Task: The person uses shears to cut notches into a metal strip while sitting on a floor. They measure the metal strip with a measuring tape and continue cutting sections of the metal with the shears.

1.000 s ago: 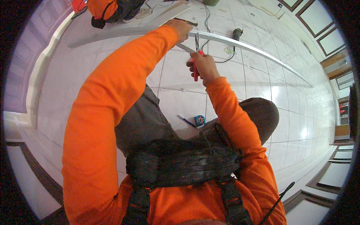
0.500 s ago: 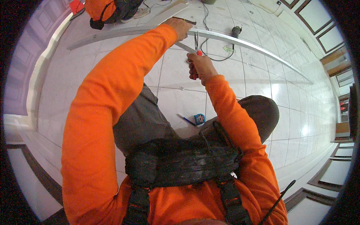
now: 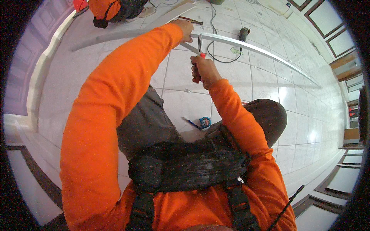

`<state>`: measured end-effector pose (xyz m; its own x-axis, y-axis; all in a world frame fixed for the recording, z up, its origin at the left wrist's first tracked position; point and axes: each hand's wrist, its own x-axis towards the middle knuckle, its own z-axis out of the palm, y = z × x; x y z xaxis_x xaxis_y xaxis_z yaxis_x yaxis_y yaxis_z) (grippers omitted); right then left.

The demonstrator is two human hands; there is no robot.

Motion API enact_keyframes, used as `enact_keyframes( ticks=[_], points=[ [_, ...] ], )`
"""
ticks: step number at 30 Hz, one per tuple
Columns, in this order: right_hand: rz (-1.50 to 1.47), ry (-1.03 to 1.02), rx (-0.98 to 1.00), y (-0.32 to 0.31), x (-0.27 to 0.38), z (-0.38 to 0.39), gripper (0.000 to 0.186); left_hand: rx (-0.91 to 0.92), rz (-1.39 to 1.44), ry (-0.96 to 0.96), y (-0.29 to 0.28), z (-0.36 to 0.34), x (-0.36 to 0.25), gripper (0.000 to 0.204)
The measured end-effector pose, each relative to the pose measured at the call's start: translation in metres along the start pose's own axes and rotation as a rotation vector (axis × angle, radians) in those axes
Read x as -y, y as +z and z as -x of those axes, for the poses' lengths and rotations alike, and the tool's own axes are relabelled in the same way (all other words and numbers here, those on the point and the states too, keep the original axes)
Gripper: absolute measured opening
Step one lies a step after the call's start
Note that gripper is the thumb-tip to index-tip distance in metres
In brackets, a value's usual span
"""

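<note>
A long silvery metal channel runs across the floor in front of me. My left hand is closed round it, left of its middle. My right hand is wrapped round the red handles of metal snips. Their jaws point away from me and meet the channel just right of my left hand; whether they bite into it is too small to tell. A narrow grey metal piece slants between my left hand and the snips; its upper end is hidden.
Between my legs lie a blue tape measure and a blue pen. Beyond the channel rest a dark power tool with a cable, a long brown-handled tool and a pale flat strip. Another person in orange is at the far left.
My right hand has squeezed the snips' handles closer, and the jaws have drawn together. It has shifted slightly left. My left hand stays on the channel.
</note>
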<state>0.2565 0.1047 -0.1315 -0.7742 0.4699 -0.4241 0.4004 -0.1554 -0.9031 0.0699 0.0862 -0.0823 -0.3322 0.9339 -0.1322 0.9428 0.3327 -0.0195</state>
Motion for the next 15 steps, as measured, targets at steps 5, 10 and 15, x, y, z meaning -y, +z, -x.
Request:
enact_keyframes(
  ticks=[5,10,15],
  points=[
    [-0.09,0.003,0.156,-0.005,-0.011,-0.013,0.012,-0.085,-0.051,0.006,0.0,0.007,0.0,0.032],
    [0.107,-0.341,0.267,-0.016,-0.054,-0.055,0.02,-0.202,-0.117,0.072,0.006,-0.004,-0.003,0.029],
    [-0.294,0.113,-0.082,0.001,-0.01,-0.01,0.027,-0.273,-0.109,0.068,0.019,-0.005,0.007,0.024]
  ],
)
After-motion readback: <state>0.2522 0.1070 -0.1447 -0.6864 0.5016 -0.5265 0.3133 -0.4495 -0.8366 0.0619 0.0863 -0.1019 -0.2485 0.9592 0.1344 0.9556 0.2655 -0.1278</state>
